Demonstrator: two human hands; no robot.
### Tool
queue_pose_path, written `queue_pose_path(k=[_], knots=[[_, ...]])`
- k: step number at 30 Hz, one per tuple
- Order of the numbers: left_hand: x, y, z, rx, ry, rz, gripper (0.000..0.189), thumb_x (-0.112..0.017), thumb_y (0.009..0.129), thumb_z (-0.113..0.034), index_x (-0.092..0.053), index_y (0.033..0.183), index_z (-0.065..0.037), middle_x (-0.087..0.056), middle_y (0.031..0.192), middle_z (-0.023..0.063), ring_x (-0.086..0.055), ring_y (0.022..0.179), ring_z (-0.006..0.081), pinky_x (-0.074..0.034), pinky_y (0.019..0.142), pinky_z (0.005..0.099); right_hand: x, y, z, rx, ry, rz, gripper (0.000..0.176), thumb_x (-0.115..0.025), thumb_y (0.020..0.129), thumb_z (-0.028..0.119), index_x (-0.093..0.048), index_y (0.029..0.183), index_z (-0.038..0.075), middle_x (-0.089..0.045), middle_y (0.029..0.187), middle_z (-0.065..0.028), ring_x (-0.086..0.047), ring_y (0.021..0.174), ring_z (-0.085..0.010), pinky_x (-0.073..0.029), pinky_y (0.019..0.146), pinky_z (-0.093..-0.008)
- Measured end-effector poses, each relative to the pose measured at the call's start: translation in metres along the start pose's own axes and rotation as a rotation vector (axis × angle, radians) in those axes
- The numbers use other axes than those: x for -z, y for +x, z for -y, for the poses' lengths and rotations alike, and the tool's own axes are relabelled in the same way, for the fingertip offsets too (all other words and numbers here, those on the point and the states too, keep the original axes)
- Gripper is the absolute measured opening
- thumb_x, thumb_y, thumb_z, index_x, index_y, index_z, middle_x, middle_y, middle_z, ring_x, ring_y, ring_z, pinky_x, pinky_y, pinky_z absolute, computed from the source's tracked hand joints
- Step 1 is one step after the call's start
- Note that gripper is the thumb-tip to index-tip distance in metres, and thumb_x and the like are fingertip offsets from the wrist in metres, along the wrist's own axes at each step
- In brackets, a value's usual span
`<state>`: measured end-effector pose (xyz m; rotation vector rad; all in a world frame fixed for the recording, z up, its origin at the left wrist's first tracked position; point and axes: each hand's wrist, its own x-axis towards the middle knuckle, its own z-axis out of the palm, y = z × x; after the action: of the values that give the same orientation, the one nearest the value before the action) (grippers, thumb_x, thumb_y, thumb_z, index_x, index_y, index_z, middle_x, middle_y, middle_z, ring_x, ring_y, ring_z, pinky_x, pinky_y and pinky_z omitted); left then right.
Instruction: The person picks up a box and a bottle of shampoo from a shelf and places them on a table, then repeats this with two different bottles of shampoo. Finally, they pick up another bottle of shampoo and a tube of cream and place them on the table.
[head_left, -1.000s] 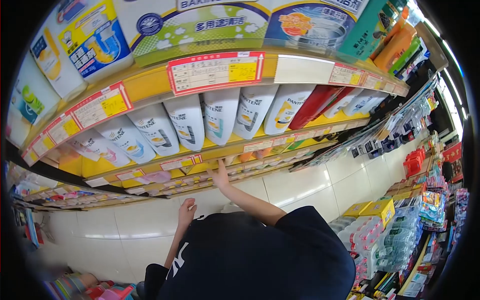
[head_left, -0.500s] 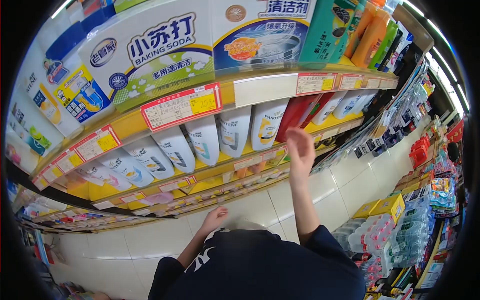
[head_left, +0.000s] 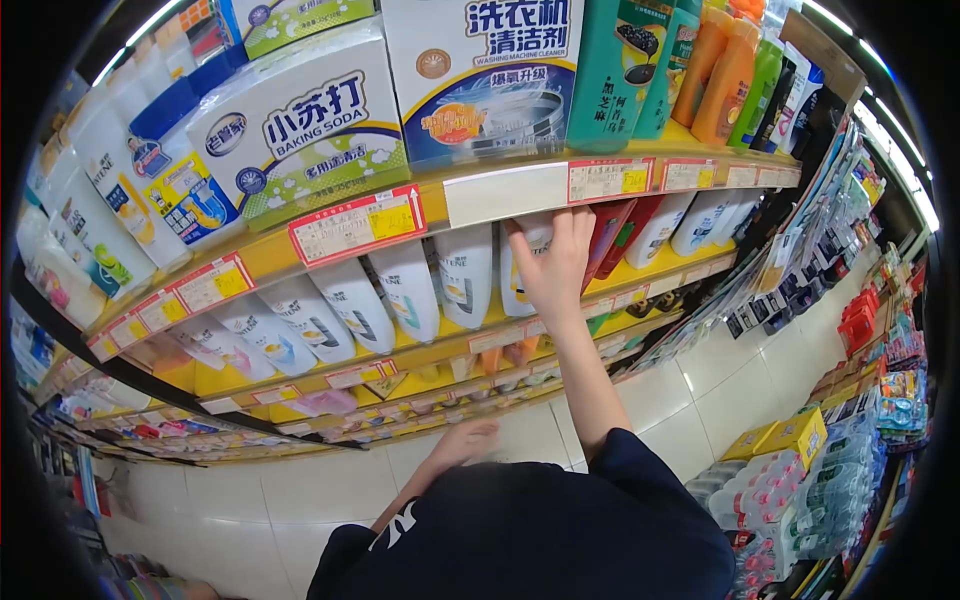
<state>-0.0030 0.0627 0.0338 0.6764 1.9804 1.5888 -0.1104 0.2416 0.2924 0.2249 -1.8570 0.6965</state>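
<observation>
The white bottle (head_left: 515,293) stands on the lower shelf (head_left: 425,357), just behind my right hand (head_left: 553,270), which hides part of it. My right fingers (head_left: 574,240) are up by its top, the thumb spread away from them towards its left side; whether they press on it I cannot tell. My left hand (head_left: 463,442) is low over the floor (head_left: 525,440), too blurred to tell how its fingers stand.

Left of the bottle I count five neighbours (head_left: 405,290) clearly, with more pale ones crowded at the far end; on its right, two red bottles (head_left: 634,235). Above are two green bottles (head_left: 612,80) and two orange bottles (head_left: 735,85).

Mine bears dark lettering, partly covered, and a yellow-orange mark lower down.
</observation>
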Motion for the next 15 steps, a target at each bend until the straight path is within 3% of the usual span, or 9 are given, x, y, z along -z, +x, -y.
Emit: queue_pose_path(k=[5,8,11,15], knots=[[0.003,-0.002,-0.016,0.006,-0.018,-0.053,0.026,-0.054,0.078,-0.013,-0.053,0.101,0.001,-0.058,0.095,0.01,-0.055,0.09,0.0157,-0.041,0.081,0.0267,0.006,-0.011,0.005,-0.127,0.175,-0.099,0.048,-0.07,0.062,0.012,-0.043,0.1,0.002,-0.036,0.108,-0.0192,-0.039,0.098,-0.0331,-0.035,0.08,-0.0386],[0.004,0.007,-0.029,-0.053,-0.024,-0.118,0.024,-0.055,0.078,-0.012,-0.054,0.098,0.001,-0.059,0.093,0.0096,-0.055,0.089,0.0155,-0.041,0.081,0.027,0.012,-0.019,0.005,-0.04,0.131,-0.124,0.055,-0.071,0.058,0.007,-0.039,0.103,0.006,-0.032,0.116,-0.0179,-0.04,0.1,-0.0287,-0.034,0.083,-0.0364],[0.004,0.018,-0.062,-0.117,-0.059,-0.209,0.023,-0.055,0.078,-0.011,-0.054,0.098,0.0,-0.059,0.091,0.0089,-0.056,0.087,0.0152,-0.042,0.08,0.0278,0.016,-0.032,-0.002,0.06,0.209,-0.23,0.067,-0.072,0.056,0.007,-0.033,0.11,0.009,-0.035,0.114,-0.0178,-0.041,0.099,-0.0292,-0.035,0.083,-0.0376],[0.013,0.024,-0.11,-0.204,0.048,-0.217,0.027,-0.056,0.075,-0.006,-0.051,0.101,0.0,-0.057,0.095,0.0082,-0.054,0.089,0.015,-0.04,0.081,0.0272,0.023,-0.041,-0.011,0.172,0.269,-0.209,0.071,-0.072,0.053,0.006,-0.03,0.11,0.011,-0.039,0.108,-0.0183,-0.043,0.096,-0.0283,-0.037,0.08,-0.0376]])
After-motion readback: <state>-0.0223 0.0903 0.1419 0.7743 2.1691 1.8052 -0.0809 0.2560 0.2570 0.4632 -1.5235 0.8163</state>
